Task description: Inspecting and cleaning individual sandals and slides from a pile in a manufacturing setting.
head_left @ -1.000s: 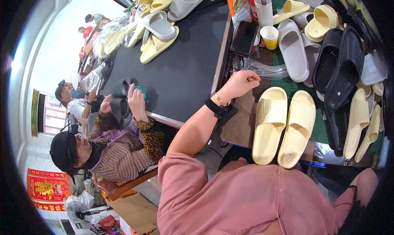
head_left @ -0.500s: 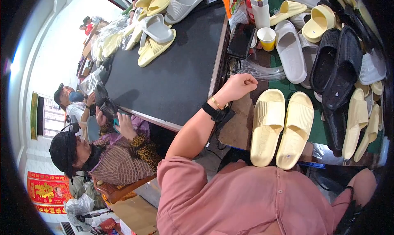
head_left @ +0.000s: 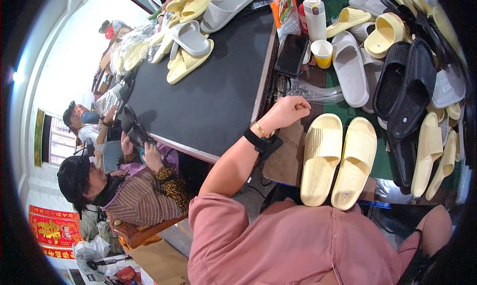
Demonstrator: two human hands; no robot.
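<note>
My left hand (head_left: 288,112) is held over the near edge of the work table, its fingers curled in and the thumb close to them; I see nothing between them. A black strap is on that wrist. Just to its right, a pair of pale yellow slides lies side by side, the left slide (head_left: 318,180) and the right slide (head_left: 348,185), heels toward me at the table edge. Beyond the hand lies a bundle of clear plastic strands (head_left: 318,92). My right hand is out of view; only part of the bare right arm (head_left: 437,225) shows at the lower right.
Grey, black and yellow slides, among them a black one (head_left: 417,81), crowd the right side. A paper cup (head_left: 322,53), a white bottle (head_left: 314,21) and a phone (head_left: 291,55) stand beyond. Left is a dark-topped table (head_left: 198,106) with more slides; a person (head_left: 139,190) sits there handling black footwear.
The table and slides sit slightly lower in the picture. My left hand keeps its curled shape beside the yellow pair. The seated person's hands have shifted a little on the black footwear.
</note>
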